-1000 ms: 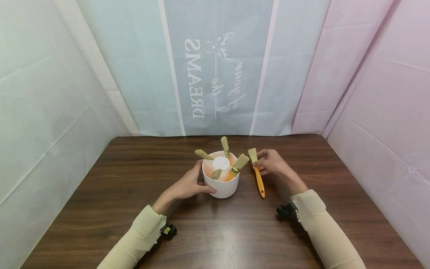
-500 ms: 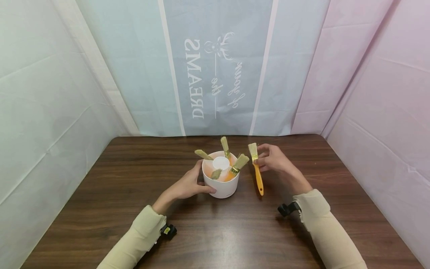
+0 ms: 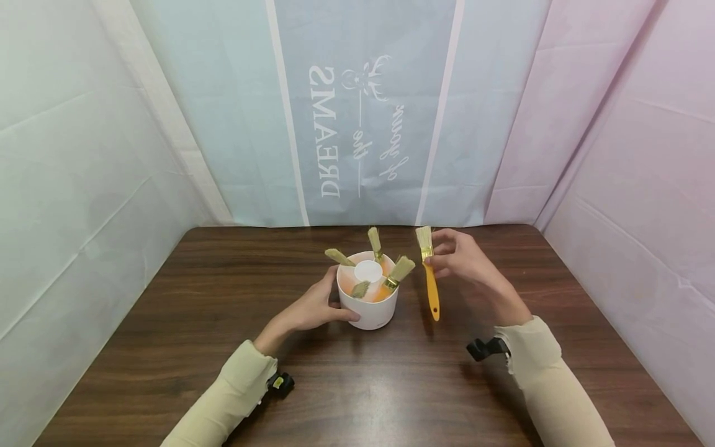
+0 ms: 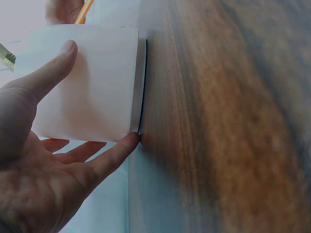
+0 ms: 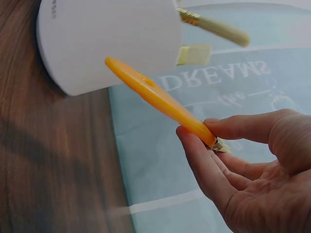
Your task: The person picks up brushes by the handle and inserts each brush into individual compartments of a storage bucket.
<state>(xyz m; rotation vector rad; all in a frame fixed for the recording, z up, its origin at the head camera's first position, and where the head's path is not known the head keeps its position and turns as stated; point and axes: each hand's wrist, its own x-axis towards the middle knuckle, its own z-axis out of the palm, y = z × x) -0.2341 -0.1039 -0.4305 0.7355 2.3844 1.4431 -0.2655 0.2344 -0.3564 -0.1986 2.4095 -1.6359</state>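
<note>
A white round holder (image 3: 368, 315) with a round centre and divided compartments stands on the table. Several paintbrushes lean in it, bristles up, among them a wide paintbrush (image 3: 401, 269) on its right side. My left hand (image 3: 315, 305) grips the holder's left side, thumb across the front and fingers round the back, as the left wrist view also shows. Right of the holder, my right hand (image 3: 460, 256) pinches a paintbrush (image 3: 432, 290) with a yellow-orange handle between thumb and fingers near its metal collar. Its bristles point up and its handle end down, clear of the holder.
The dark wooden table (image 3: 234, 267) carries the holder near its far half. A blue-grey curtain (image 3: 357, 124) with white lettering hangs behind its back edge. Pale fabric walls (image 3: 642, 205) enclose both sides.
My right hand has moved up and slightly outward with the paintbrush, which now stands more upright. My left hand and the holder have stayed in place.
</note>
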